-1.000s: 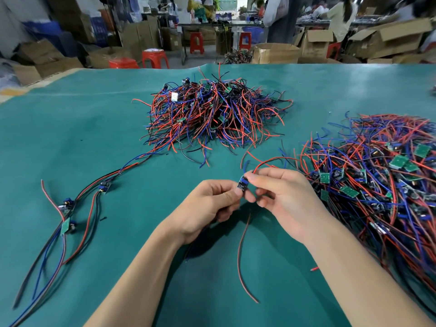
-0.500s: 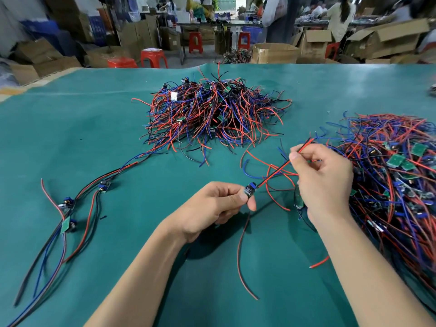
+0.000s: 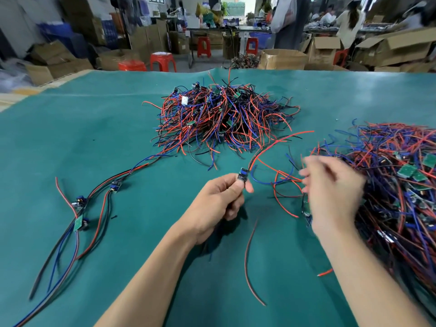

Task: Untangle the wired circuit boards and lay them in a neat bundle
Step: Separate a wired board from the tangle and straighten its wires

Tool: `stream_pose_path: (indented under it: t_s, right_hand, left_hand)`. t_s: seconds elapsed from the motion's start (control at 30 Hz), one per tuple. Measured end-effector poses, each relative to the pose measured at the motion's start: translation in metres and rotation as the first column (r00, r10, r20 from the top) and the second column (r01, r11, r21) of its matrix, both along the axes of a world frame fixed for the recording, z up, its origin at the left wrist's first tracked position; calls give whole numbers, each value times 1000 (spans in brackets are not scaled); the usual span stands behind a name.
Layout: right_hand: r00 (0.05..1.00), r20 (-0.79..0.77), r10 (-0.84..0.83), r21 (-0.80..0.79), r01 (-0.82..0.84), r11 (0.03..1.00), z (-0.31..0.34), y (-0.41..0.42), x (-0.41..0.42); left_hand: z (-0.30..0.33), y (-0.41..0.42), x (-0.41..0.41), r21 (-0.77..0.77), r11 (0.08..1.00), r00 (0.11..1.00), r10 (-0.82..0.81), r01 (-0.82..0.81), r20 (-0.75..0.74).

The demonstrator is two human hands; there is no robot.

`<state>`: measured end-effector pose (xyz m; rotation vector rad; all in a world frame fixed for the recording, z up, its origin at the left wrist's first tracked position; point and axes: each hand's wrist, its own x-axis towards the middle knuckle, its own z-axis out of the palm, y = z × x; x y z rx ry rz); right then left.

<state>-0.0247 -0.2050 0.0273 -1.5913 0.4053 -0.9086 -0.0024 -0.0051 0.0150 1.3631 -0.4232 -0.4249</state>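
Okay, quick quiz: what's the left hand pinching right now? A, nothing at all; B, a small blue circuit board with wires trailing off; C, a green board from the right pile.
B: the left hand pinches a small blue circuit board between thumb and fingertips, red and blue wires trailing off.

There is one camera, and it sits on the person's head. It looks forward and down at a green table [image 3: 70, 161]. The lens is wide, so straight edges bend near the sides. Both arms come in from 6 o'clock, very near. The left hand [image 3: 217, 204] sits close to the middle, and the right hand [image 3: 330, 192] is at 3 o'clock, blurred. One wire pile [image 3: 221, 121] lies farther off at 12 o'clock. Past the table's far edge, the room with boxes [image 3: 283, 59] and stools [image 3: 162, 62] looks small and far. No other view shares the scene.
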Motion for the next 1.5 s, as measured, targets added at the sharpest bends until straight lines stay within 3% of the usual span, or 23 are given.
stream_pose_path:
  t_s: [0.1, 0.17, 0.3, 0.5, 0.67, 0.83, 0.93, 1.0, 1.1, 1.17, 1.23, 1.3, 1.4, 1.5]
  right_hand:
    - [874, -200, 443, -129, -472, 872, -4, 42, -9]
    - [808, -180, 560, -110, -583, 805, -6, 54, -10]
    - [850, -56, 524, -50, -527, 848, -5, 42, -9]
    - [957, 88, 276, 8, -278, 961, 12, 16, -6]
    - [975, 180, 130, 161, -160, 974, 30, -5, -12]
    - [971, 227, 79, 199, -126, 972, 61, -22, -25]
    - [967, 143, 210, 148, -231, 962, 77, 1, -25]
    - [919, 20, 394, 75, -395, 916, 83, 41, -21]
    - [690, -133, 712, 111, -703, 702, 87, 121, -9]
    - [536, -281, 796, 57, -819, 571, 86, 166, 2]
    - [463, -498, 733, -125, -875, 467, 83, 195, 18]
    - [511, -640, 574, -315, -856, 410, 81, 207, 40]
    - [647, -688, 329, -479, -745, 464, 73, 198, 84]
    - [601, -763, 237, -436, -750, 498, 66, 180, 120]
  left_hand:
    - [-1, 0, -1, 20, 1000, 999, 6, -7, 40]
    - [0, 2, -1, 63, 998, 998, -17, 13, 62]
    - [2, 2, -2, 139, 990, 996, -40, 29, 79]
    - [6, 2, -6, 154, 983, 992, -110, 100, 59]
    - [7, 1, -8, 183, 973, 986, -153, 139, 63]
    - [6, 2, -6, 191, 973, 988, -146, 132, 59]
    - [5, 0, -5, 196, 974, 991, -125, 111, 57]
    - [5, -1, -6, 194, 976, 991, -114, 99, 68]
    - [1, 4, -7, 244, 969, 991, -74, 44, 113]
    - [-2, 7, -5, 298, 955, 993, -32, -3, 111]
    - [-3, 8, -4, 275, 961, 993, -53, 21, 108]
    - [-1, 10, -6, 280, 960, 993, -38, 5, 115]
    - [4, 11, -9, 268, 961, 980, 11, -65, 198]
    - [9, 5, -11, 163, 987, 993, -12, -8, 116]
